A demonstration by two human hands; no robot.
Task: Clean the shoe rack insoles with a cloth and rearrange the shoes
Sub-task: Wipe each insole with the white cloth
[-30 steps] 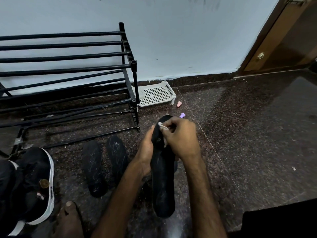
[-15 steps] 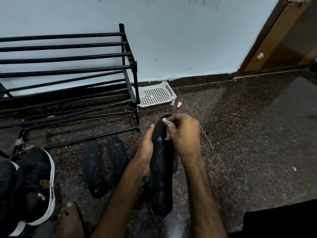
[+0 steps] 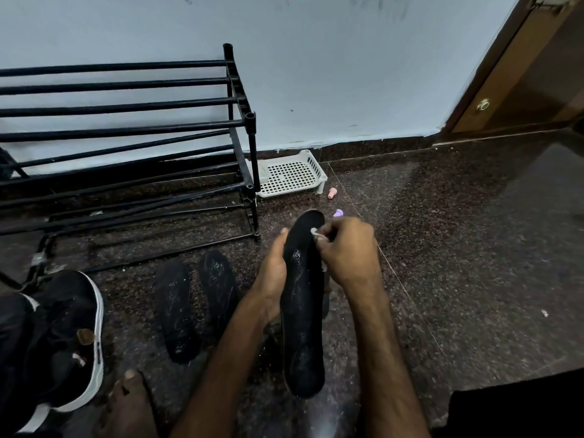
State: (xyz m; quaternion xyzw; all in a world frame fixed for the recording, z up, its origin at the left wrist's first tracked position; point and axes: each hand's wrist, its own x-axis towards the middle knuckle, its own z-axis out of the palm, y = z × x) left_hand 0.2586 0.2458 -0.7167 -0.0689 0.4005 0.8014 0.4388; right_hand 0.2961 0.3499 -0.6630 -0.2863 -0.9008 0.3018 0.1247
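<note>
One black insole, streaked with pale dust, was gripped at its side by the left hand; just beyond that grip the right hand pinched a white cloth on it

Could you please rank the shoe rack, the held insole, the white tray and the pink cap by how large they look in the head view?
1. shoe rack
2. held insole, though it is nearer the camera, so its lead over the tray is unsure
3. white tray
4. pink cap
</note>
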